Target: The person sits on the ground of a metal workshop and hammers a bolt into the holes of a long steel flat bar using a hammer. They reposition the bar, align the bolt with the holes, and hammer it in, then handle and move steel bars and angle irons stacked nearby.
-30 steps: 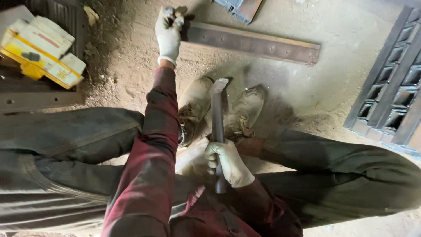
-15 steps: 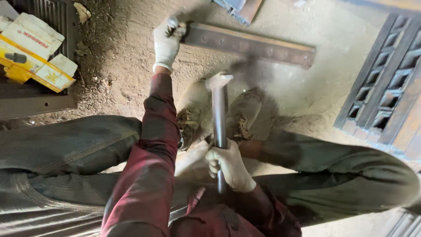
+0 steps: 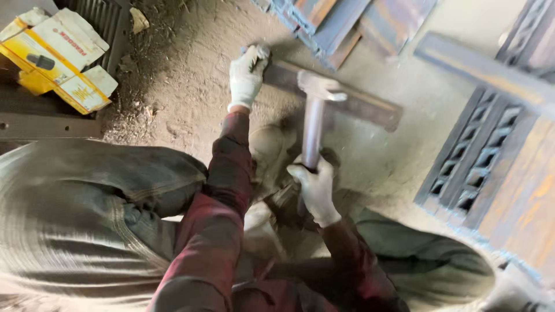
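1. Right hand (image 3: 317, 190), gloved and nearest me, is clenched on the hammer (image 3: 314, 124) handle, head raised over the steel bar (image 3: 370, 107).
2. Farther out, I see my left hand (image 3: 247, 75) gripping that bar's near end on the sandy floor (image 3: 191, 86).
3. At far left, a yellow-and-white carton (image 3: 58, 58) lies torn open; I can't see its contents.

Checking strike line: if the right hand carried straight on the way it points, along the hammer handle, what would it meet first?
Likely the flat rusty steel bar on the sandy floor: the gloved right hand points the grey metal hammer at it. Height above the bar is unclear.
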